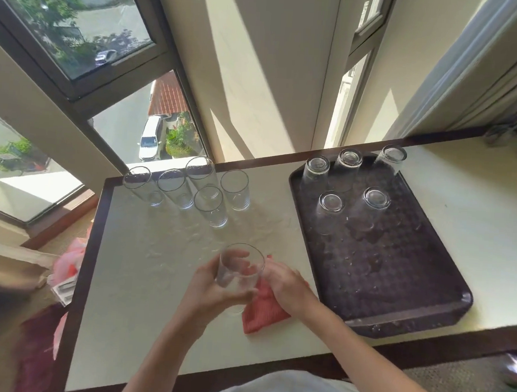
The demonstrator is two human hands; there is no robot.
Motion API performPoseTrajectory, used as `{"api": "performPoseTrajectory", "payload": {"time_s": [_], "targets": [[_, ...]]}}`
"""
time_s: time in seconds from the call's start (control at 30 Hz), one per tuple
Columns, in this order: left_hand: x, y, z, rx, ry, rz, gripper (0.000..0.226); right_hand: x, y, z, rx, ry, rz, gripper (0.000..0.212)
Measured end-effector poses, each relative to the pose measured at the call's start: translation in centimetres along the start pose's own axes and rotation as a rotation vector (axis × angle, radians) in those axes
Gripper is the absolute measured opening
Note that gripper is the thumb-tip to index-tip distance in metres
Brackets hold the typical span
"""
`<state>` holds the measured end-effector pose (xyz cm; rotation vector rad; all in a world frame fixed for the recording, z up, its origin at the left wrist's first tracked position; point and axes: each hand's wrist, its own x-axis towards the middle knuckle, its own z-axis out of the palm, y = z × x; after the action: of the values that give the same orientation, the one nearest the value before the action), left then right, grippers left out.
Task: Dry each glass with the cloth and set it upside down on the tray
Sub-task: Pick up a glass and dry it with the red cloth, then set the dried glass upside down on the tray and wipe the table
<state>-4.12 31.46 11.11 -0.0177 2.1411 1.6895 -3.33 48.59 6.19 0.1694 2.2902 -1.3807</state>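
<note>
My left hand (206,286) grips a clear glass (239,269) upright, just above the table. My right hand (285,284) sits beside the glass on the pink cloth (262,312), fingers curled on the cloth's top edge. Several upright glasses (211,205) stand in a group at the far left of the table. The dark brown tray (397,283) lies to the right, with several glasses upside down (329,212) on its far half.
The white table (142,294) has a dark wooden rim and water drops in its middle. Windows rise behind it. Pink items (68,260) lie on the floor at left. Small objects (516,123) stand at the far right corner.
</note>
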Motion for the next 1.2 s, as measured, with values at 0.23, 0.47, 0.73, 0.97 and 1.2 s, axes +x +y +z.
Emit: {"api": "performPoseTrajectory", "payload": {"time_s": [0.23,0.47,0.73,0.97,1.2], "targets": [[1.5,2.3,8.7,-0.086,-0.035,0.156,0.064,-5.6,2.9,-5.8,1.043,-0.132,0.180,0.058],[3.1,2.7,15.0,-0.027,-0.102,0.185,0.070,-8.4,6.5,-10.1,1.524,-0.035,0.110,0.053],[4.4,2.4,17.0,0.102,-0.079,0.020,0.049,-7.5,9.4,-14.9,1.328,0.405,0.225,0.060],[6.3,-3.7,12.0,0.657,0.294,-0.175,0.058,-5.2,11.7,-22.3,0.157,0.743,0.198,0.051],[5.3,-7.4,9.7,0.904,0.131,-0.361,0.073,0.6,11.2,-26.2,-0.161,0.768,0.136,0.058]]}}
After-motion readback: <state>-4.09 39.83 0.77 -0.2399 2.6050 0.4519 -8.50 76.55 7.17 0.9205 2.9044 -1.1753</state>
